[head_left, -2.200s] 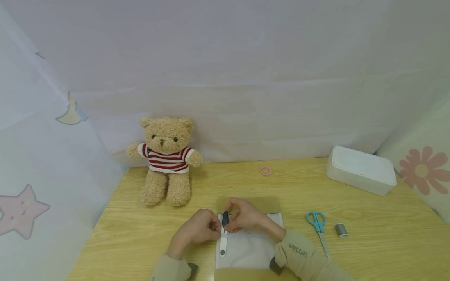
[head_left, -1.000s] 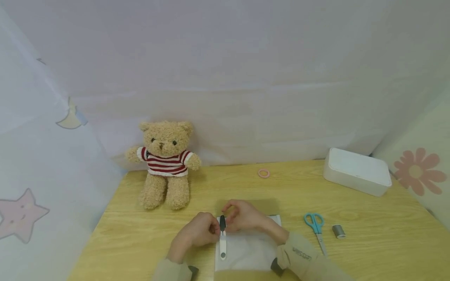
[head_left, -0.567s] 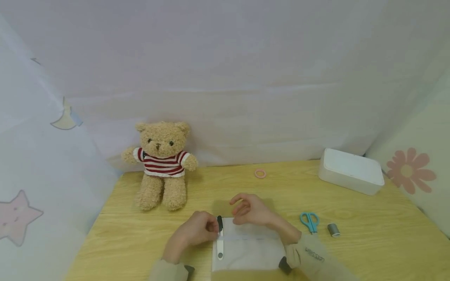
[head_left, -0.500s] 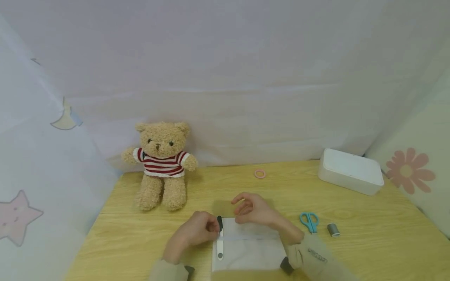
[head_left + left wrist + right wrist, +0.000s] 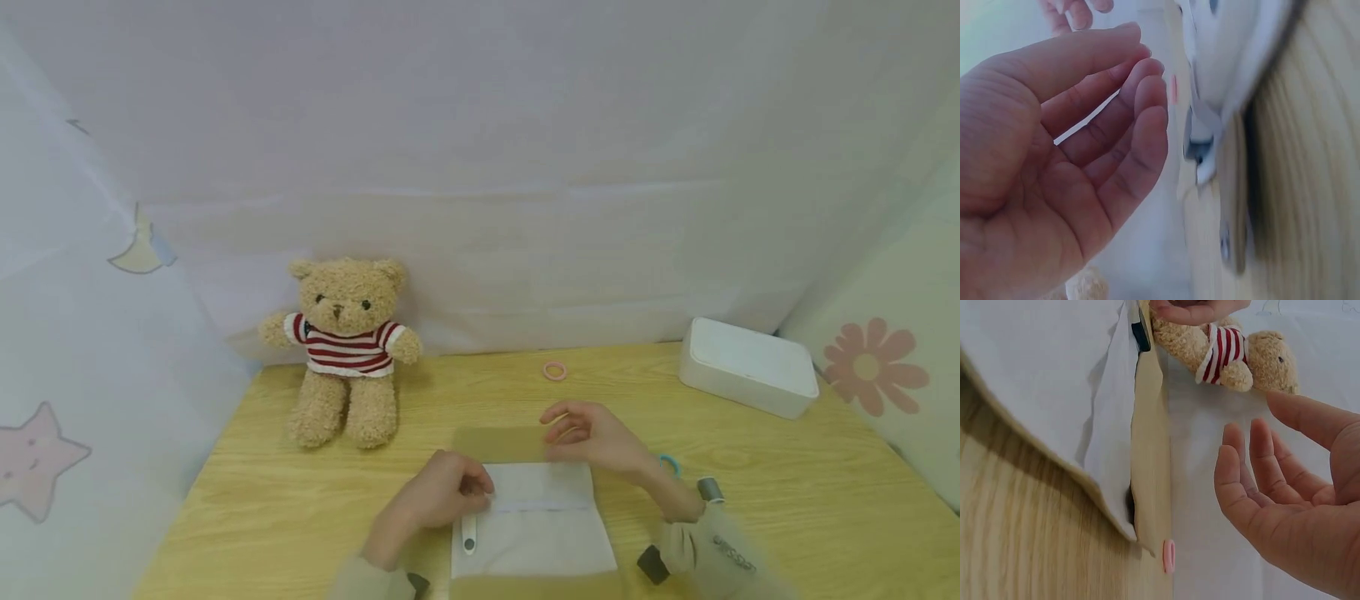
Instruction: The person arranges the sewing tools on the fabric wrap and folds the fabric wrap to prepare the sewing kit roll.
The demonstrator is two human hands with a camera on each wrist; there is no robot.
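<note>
— Shifted since the earlier frames: the right hand [image 5: 592, 437], rightward, and the left hand [image 5: 450, 490], slightly the same way. Forearm now covers most of the blue scissors [image 5: 670, 457].

— State of each grip?

— Right: thumb and fingers curved and apart, clear of the cloth (right wrist view). Left: fingers bent, thumb tip close to index; whether they pinch something fine, one cannot tell.

— Position of the white cloth [image 5: 540, 542]?

— Below and between both hands, on the wooden table [image 5: 300, 517]. Along its left edge lies a slender white tool [image 5: 469, 536], its near end protruding below the left hand.

— Surrounding objects?

— Teddy bear [image 5: 348, 354], beyond and left of the left hand; pink ring [image 5: 554, 379], beyond the right; grey spool [image 5: 709, 489], just beside the right forearm; white box [image 5: 750, 367], farther off, right.
</note>
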